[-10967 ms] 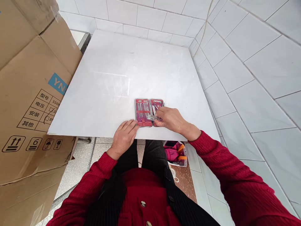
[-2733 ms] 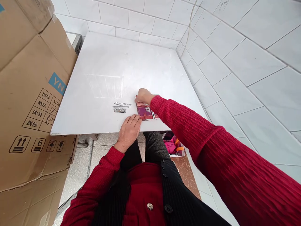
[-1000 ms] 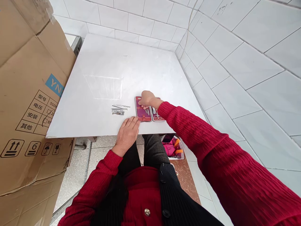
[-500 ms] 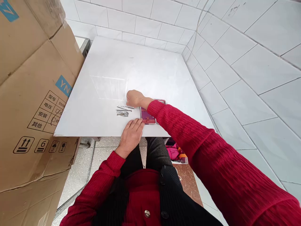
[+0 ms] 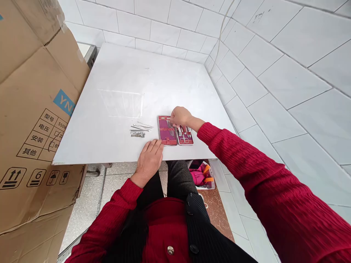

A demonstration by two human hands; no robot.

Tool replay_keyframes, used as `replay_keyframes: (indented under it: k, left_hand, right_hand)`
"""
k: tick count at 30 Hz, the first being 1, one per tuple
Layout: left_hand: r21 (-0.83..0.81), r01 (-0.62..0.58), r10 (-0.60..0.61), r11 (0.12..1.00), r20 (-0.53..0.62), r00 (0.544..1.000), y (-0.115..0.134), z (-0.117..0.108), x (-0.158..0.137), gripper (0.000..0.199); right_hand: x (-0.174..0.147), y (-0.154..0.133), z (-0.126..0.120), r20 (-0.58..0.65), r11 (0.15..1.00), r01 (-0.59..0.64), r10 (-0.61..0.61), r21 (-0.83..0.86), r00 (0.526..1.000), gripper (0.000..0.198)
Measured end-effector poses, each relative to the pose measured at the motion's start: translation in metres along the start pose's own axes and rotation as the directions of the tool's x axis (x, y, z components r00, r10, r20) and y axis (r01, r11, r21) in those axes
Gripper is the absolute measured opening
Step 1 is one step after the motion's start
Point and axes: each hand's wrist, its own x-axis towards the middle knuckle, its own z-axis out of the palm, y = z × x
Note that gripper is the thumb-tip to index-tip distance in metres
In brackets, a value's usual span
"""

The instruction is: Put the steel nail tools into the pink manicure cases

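An open manicure case (image 5: pixel 168 138) with a maroon and purple lining lies on the white table near its front edge. Small scissors (image 5: pixel 184 139) and other slim metal tools sit in its right half. Above the case's upper middle is my right hand (image 5: pixel 181 117), its fingers pinched by some metal tools; what they hold is hidden. My left hand (image 5: pixel 150 157) lies flat with fingers stretched out, fingertips touching the case's lower left corner. Left of the case, several loose metal tools rest on the table, among them a nail clipper (image 5: pixel 137 135) and thin tools (image 5: pixel 141 127).
Large cardboard boxes (image 5: pixel 35 109) stand along the table's left side. White tiled walls (image 5: pixel 263 73) close off the back and right. A container with pink and orange things (image 5: pixel 201 175) sits below the table's front right edge.
My right hand has moved right, from the loose tools to over the case, uncovering the case's interior. My left hand stays by the case's corner. The view has shifted slightly.
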Motion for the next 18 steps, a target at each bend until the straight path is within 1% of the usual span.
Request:
replay_keyframes:
  k: [4, 7, 9, 12, 15, 18]
  left_hand:
    - [-0.012, -0.007, 0.007, 1.000, -0.021, 1.000, 0.001, 0.004, 0.001, 0.036]
    - [-0.041, -0.010, 0.008, 0.999, -0.047, 0.999, 0.001, 0.008, 0.003, 0.033]
    - [-0.057, -0.011, 0.008, 0.998, -0.052, 0.999, 0.001, 0.008, 0.006, 0.031]
    - [-0.056, -0.022, 0.021, 0.998, -0.012, 1.000, -0.001, 0.005, 0.013, 0.029]
    - [-0.025, -0.041, 0.042, 0.999, 0.048, 0.998, -0.004, 0.000, 0.020, 0.029]
    - [0.025, -0.050, 0.049, 0.998, 0.055, 0.997, -0.005, -0.001, 0.024, 0.027]
  right_hand:
    - [-0.008, -0.003, 0.012, 0.003, 0.998, -0.058, 0.058, 0.016, 0.998, 0.017]
    - [-0.003, -0.007, 0.018, -0.053, 0.999, -0.046, 0.044, -0.028, 0.998, 0.013]
    - [0.001, -0.007, 0.022, -0.097, 0.997, -0.031, 0.024, -0.071, 0.995, 0.016]
    - [0.001, -0.004, 0.027, -0.121, 0.994, -0.023, 0.010, -0.106, 0.993, 0.023]
    - [-0.002, -0.001, 0.031, -0.120, 0.994, -0.031, 0.019, -0.105, 0.993, 0.025]
    - [-0.003, 0.001, 0.035, -0.119, 0.996, -0.029, 0.018, -0.090, 0.993, 0.027]
